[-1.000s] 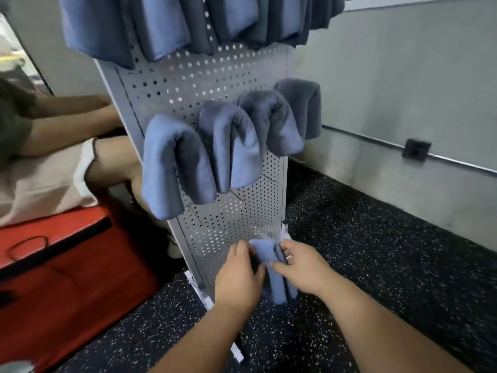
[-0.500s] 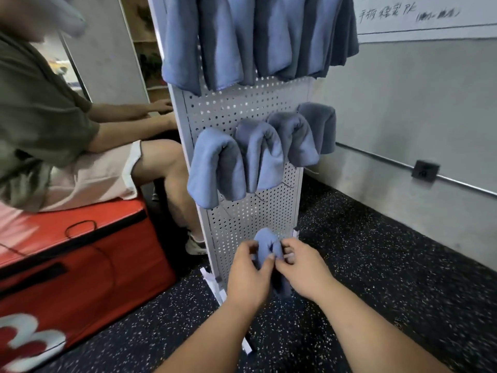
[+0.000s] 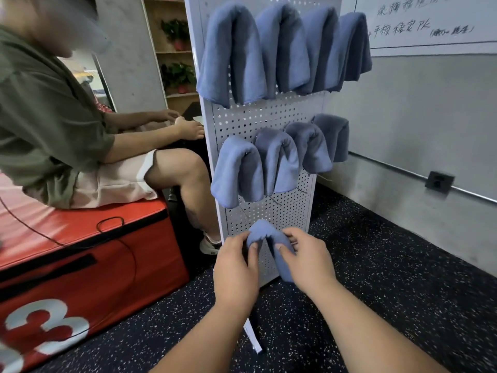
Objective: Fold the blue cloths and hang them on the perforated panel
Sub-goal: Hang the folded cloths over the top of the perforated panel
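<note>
Draping blue cloth (image 3: 265, 232) low on perforated panel (image 3: 269, 117), fold upward, probably so hook carries it. Left hand (image 3: 236, 267) pinches left flap, right hand (image 3: 306, 262) pinches right flap, likely to even both. Hung cloths (image 3: 236, 170) fill rows above.

1. Blue cloth (image 3: 265, 234): lower folds covered by left hand (image 3: 236, 267) and right hand (image 3: 306, 262). Whatever it hangs on is hidden under it.
2. Perforated panel (image 3: 269, 117): top cut by upper edge; foot partly behind the left forearm.
3. Whiteboard (image 3: 430, 22) handwriting: cropped at top, unreadable.
4. Seated person (image 3: 48, 103): face blurred, back cut by left edge.
5. Red box (image 3: 94, 265): cropped left and bottom.
</note>
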`<action>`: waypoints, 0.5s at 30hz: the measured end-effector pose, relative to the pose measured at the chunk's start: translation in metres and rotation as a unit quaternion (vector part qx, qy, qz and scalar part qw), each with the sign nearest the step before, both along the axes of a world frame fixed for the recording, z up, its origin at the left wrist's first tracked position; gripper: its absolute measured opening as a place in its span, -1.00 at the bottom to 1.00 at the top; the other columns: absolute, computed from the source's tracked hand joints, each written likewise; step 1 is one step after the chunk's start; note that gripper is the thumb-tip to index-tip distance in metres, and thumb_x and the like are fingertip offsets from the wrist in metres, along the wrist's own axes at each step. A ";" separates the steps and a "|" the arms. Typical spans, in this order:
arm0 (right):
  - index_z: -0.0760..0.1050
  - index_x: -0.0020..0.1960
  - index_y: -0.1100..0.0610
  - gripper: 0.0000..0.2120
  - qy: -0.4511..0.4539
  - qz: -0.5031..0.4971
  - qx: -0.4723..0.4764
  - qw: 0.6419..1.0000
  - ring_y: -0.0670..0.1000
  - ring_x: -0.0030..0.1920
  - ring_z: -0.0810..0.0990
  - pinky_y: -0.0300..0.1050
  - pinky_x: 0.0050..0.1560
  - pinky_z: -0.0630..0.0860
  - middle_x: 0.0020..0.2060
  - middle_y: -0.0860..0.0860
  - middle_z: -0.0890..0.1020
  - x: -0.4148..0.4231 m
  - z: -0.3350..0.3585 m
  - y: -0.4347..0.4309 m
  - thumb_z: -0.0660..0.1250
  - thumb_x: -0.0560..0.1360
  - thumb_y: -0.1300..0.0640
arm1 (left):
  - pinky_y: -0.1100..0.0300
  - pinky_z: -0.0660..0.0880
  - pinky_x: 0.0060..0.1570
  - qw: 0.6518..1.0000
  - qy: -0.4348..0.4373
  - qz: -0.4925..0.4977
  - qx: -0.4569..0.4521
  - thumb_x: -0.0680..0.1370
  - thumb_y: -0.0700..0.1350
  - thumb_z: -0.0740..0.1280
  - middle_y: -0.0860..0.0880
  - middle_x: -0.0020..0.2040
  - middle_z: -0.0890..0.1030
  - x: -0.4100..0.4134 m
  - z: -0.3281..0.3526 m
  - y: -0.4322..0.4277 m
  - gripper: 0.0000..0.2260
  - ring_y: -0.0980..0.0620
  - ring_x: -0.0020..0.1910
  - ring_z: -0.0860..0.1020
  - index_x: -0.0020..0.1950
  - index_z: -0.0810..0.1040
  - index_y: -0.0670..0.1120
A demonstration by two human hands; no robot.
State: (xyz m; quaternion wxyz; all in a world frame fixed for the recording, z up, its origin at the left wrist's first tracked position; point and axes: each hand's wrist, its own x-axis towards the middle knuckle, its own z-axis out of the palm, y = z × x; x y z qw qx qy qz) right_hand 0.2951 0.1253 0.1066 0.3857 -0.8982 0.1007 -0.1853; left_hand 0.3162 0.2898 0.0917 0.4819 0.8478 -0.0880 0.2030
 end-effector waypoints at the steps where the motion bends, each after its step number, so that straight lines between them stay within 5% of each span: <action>1: 0.61 0.16 -0.18 -0.82 -0.013 -0.004 0.000 1.000 -0.07 -0.07 0.67 0.00 -0.03 0.66 -0.10 -0.21 0.69 -0.001 0.003 0.001 0.47 0.60 0.03 | 0.01 0.56 0.15 1.000 -0.021 0.011 0.010 0.68 0.00 0.38 0.14 0.09 0.64 0.000 0.004 0.002 -0.81 0.07 0.10 0.60 0.28 0.64 0.04; 6: 0.64 0.18 -0.16 -0.81 -0.072 -0.024 -0.003 0.997 -0.09 -0.09 0.64 0.01 -0.09 0.65 -0.10 -0.23 0.67 0.003 0.014 0.012 0.46 0.60 0.05 | 0.00 0.52 0.18 0.995 -0.073 0.060 0.041 0.68 -0.06 0.39 0.10 0.11 0.61 0.005 0.013 0.008 -0.78 0.02 0.14 0.54 0.32 0.64 0.01; 15: 0.65 0.22 -0.16 -0.77 -0.107 -0.043 0.022 0.993 0.02 -0.05 0.66 0.01 -0.05 0.61 -0.02 -0.15 0.73 0.044 0.006 0.036 0.45 0.59 0.07 | 0.03 0.54 0.21 0.989 -0.069 0.126 -0.048 0.68 -0.05 0.39 0.11 0.14 0.59 0.024 0.009 -0.002 -0.77 0.06 0.14 0.57 0.33 0.66 0.01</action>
